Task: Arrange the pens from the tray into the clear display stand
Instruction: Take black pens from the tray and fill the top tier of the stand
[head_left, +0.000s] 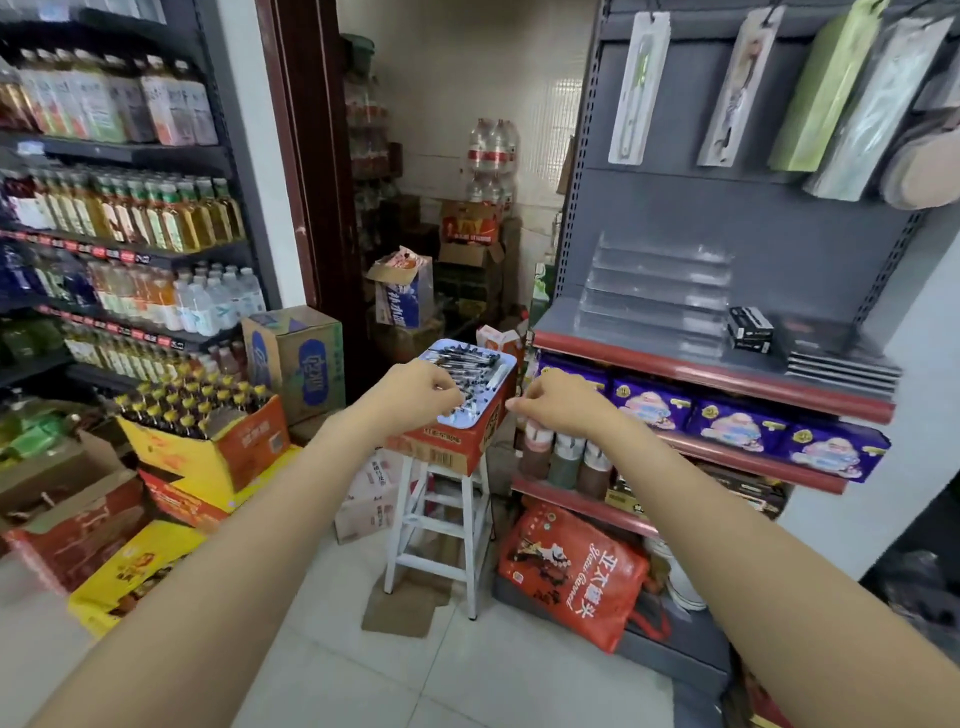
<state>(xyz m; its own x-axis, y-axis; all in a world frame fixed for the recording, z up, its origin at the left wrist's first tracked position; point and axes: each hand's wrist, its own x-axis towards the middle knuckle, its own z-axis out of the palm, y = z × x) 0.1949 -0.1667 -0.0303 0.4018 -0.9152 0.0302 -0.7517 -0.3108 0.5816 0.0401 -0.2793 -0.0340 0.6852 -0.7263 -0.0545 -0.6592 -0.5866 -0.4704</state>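
Two bare arms reach out from the near edge of the view toward a small shop corner. At the end of the left arm, the left hand (415, 395) is over the near left part of a pale tray (506, 370). Its fingers are curled down into the pile of pens (470, 364) that lie flat in the tray. The grip looks closed around some pens, but the fingers hide how many, so I cannot tell for sure. The right hand (558, 402) is just to the right of the tray, near its edge. Its fingers are curled in with the tips close together, and I cannot see anything in it.

The tray sits on a red cardboard box (447, 447). That box rests on a white stool (447, 514) standing on the tiled floor.

Farther off and to the right is a grey shelf unit (675, 208). On its top shelf stands the clear display stand (654, 291), with steps like little stairs. No pens show in it. Just to the right of it is a small black box (749, 330). Below that shelf are purple packs (727, 415) in a row.

On the far left are shelves full of drink bottles (130, 208).
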